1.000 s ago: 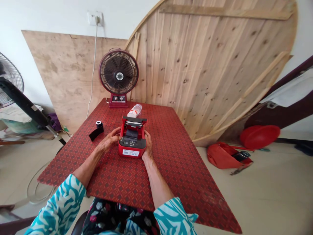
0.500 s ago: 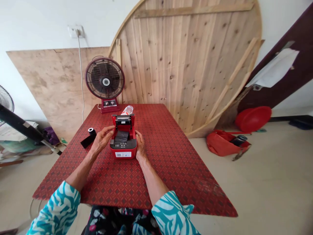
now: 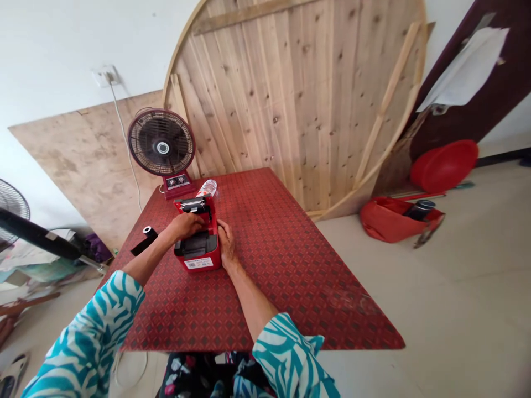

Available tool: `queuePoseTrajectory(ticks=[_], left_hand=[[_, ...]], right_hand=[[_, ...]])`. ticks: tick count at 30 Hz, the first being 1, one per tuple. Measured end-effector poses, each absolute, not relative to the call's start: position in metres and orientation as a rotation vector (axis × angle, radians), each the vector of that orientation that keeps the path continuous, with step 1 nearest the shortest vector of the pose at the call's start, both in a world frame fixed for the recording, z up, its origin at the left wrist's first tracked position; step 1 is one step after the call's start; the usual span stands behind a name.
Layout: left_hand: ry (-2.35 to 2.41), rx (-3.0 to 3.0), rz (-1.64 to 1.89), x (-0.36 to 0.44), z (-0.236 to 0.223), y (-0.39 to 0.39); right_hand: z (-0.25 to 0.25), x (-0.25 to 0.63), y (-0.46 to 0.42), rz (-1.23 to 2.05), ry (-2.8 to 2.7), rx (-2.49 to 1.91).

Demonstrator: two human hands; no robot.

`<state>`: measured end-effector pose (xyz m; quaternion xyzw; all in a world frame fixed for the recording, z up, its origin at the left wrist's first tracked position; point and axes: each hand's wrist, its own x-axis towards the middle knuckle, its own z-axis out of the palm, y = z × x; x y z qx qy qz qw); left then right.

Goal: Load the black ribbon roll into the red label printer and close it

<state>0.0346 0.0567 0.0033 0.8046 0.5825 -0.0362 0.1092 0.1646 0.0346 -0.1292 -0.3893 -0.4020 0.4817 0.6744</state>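
A red and black label printer (image 3: 214,254) stands on the table with its lid (image 3: 194,203) raised and a white sticker on its front. Dark ribbon-like film (image 3: 196,241) lies across its front inside. Over the opening, my left hand (image 3: 186,225) has its fingers bent down into the printer; the fingertips, and anything they pinch, are hidden. My right hand (image 3: 226,246) is cupped against the printer's right side, gripping it. To the left lies a roll of black ribbon (image 3: 150,232) with a white core end and a loose black strip, partly behind my left forearm.
The table (image 3: 290,276) has a red patterned cover. A plastic bottle (image 3: 208,188) lies behind the printer, with a dark red fan (image 3: 162,148) at the back left. A round wooden board (image 3: 290,99) leans on the wall. An orange-red bag (image 3: 384,221) sits on the floor at right.
My left hand has moved from the printer's left side to inside its opening. The printer is turned slightly, my right hand still on its side. The head view has shifted and tilted.
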Motion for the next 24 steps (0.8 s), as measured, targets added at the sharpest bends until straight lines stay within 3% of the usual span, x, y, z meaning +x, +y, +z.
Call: queuePoseTrajectory(ticks=[4,9,16,24], left_hand=[[1.61,2.533,-0.366,0.039,0.005,0.064],[1.355,2.531,-0.39,0.037,0.004,0.067],[1.394,2.49,-0.48,0.042,0.002,0.071],[1.438,2.511,-0.001,0.032,0.012,0.044]], right_hand=[[-0.128,0.164,0.036,1.087,-0.888,-0.868],[-0.125,0.165,0.034,1.091,-0.883,-0.874],[-0.13,0.164,0.035,1.11,-0.881,-0.869],[-0.13,0.166,0.035,1.102,-0.889,-0.889]])
